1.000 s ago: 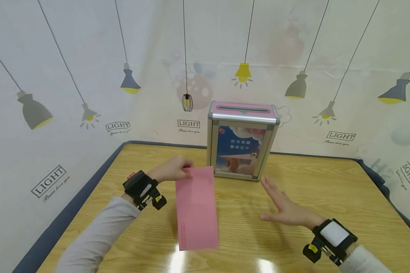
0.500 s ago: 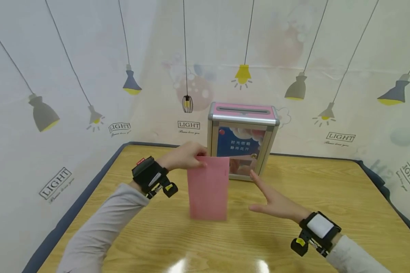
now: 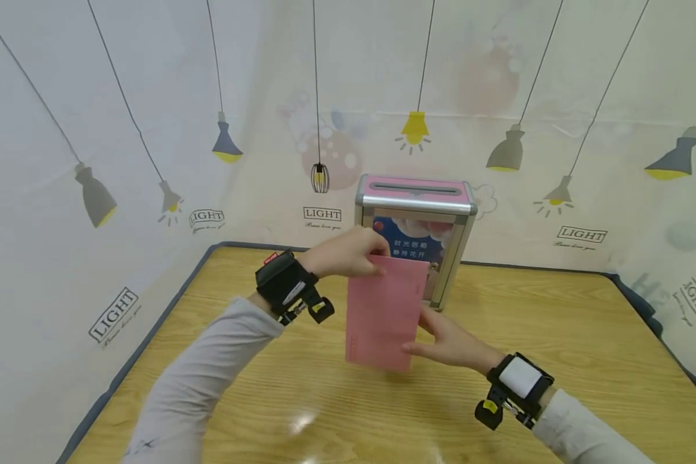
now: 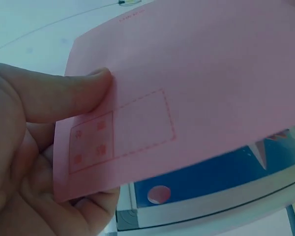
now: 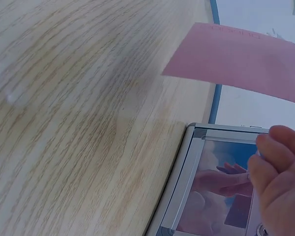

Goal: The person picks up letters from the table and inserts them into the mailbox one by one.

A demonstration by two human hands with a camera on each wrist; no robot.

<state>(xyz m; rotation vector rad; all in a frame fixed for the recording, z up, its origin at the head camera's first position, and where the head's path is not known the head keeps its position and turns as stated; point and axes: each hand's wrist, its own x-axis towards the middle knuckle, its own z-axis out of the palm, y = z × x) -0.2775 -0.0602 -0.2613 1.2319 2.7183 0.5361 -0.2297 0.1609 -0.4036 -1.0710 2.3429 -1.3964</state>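
Observation:
A pink envelope (image 3: pixel 383 316) with red printed boxes is held up by its top edge in my left hand (image 3: pixel 348 252). In the left wrist view the thumb (image 4: pixel 83 93) lies on its printed face and the fingers curl behind. My right hand (image 3: pixel 458 339) is at the envelope's right edge, thumb in front and fingers partly hidden behind. In the right wrist view the right hand's fingers (image 5: pixel 275 157) look apart from the envelope (image 5: pixel 246 61). Behind stands a silver-framed letter box (image 3: pixel 459 248) with a pink top and a slot (image 3: pixel 415 188).
The box stands upright near the back edge of the wooden table (image 3: pixel 533 309), its front picture partly covered by the envelope. A pale curtain (image 3: pixel 255 187) printed with lamps hangs behind and along the sides.
My left hand has carried the envelope right, up and toward the box. My right hand has moved left, from apart to the envelope's right edge. The box has stayed in place.

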